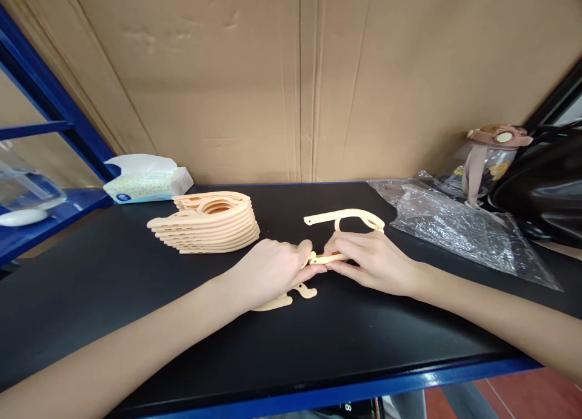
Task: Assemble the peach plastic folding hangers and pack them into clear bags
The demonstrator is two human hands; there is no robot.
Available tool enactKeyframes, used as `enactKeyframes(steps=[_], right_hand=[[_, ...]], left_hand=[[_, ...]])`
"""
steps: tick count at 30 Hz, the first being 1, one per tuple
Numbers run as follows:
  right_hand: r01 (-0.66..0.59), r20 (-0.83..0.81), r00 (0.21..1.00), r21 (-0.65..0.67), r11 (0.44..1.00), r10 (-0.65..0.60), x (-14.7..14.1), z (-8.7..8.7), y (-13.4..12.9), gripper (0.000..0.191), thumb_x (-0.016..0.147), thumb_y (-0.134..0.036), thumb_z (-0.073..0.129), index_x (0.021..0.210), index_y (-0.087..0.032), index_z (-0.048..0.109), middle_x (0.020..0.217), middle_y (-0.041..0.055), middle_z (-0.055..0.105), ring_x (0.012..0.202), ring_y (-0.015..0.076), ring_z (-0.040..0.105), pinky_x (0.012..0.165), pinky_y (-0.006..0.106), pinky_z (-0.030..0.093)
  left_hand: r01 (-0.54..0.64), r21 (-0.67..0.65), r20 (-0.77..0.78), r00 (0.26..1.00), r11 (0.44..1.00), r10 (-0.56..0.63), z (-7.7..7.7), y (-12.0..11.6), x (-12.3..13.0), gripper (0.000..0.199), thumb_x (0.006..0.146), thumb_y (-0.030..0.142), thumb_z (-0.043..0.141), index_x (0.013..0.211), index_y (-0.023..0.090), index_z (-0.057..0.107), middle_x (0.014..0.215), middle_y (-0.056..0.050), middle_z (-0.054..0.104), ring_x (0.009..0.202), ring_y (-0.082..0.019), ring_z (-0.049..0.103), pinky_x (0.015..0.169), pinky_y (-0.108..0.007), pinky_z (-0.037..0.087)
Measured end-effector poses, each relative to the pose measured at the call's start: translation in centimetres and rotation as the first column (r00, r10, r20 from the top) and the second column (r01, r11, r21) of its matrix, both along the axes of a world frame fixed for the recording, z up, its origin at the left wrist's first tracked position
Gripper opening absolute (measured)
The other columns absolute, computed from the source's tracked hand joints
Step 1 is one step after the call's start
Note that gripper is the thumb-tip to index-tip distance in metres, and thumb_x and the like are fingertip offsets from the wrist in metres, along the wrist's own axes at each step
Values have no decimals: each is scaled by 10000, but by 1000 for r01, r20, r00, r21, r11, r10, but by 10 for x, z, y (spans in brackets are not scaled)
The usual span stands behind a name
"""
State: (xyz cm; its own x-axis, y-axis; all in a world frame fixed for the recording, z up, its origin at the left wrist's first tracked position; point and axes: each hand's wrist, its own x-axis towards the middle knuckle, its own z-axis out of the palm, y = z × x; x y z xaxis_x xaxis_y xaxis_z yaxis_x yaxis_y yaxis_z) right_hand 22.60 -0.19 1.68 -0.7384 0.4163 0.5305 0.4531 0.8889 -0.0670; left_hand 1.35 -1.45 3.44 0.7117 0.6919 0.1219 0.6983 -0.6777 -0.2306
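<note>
My left hand (277,264) is closed in a pinch on one end of a cream plastic folding hanger piece (273,304); its curved lower edge and a small hooked end show below the fingers. Opposite it, my right hand (370,258) grips another cream hanger piece (348,213), whose long arm curves up behind the fingers. The ends of the two pieces meet between my fingertips, and I cannot tell whether they are joined. Both palms hide much of the plastic. To the left of my hands stands a neat stack of matching cream hanger pieces (213,228).
A tissue pack (145,179) sits at the back left of the black tabletop (354,340). On the right lie a crumpled clear plastic bag (459,225), a strapped water bottle (493,152) and a shiny black item (541,176). Brown cardboard (227,85) stands behind.
</note>
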Motion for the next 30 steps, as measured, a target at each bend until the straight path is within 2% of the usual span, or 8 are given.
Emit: enactKeyframes(steps=[8, 14, 24, 30], right_hand=[[-4, 15, 1000, 16, 1000, 4, -1, 1, 0, 227, 982, -282, 396, 862, -164, 549, 804, 22, 643, 685, 112, 591, 550, 213, 408], [-26, -6, 1000, -14, 1000, 26, 0, -1, 1, 189, 974, -275, 427, 998, -154, 570, 867, 36, 655, 759, 122, 612, 610, 214, 453], [-11, 107, 994, -40, 999, 15, 2, 0, -1, 294, 998, -284, 347, 925, -172, 609, 858, 28, 605, 698, 99, 566, 596, 205, 436], [-52, 15, 998, -222, 974, 56, 2, -2, -1, 233, 980, -285, 409, 995, -169, 610, 882, 39, 611, 762, 113, 576, 657, 216, 457]], left_hand=[[19, 26, -46, 999, 999, -18, 0, 0, -1, 378, 991, 432, 322, 816, 152, 505, 530, -6, 597, 435, -234, 613, 394, -269, 275], [29, 45, -73, 997, 999, -26, 3, -1, 0, 360, 994, 416, 328, 832, 140, 493, 577, -10, 619, 455, -228, 632, 395, -272, 293], [77, 76, -63, 995, 994, -72, -3, 1, -1, 351, 991, 401, 357, 821, 129, 500, 536, -13, 611, 446, -217, 631, 395, -257, 293], [108, 158, -102, 990, 981, -93, -3, -1, -3, 360, 991, 398, 349, 841, 115, 515, 549, -13, 602, 417, -211, 609, 376, -268, 282]])
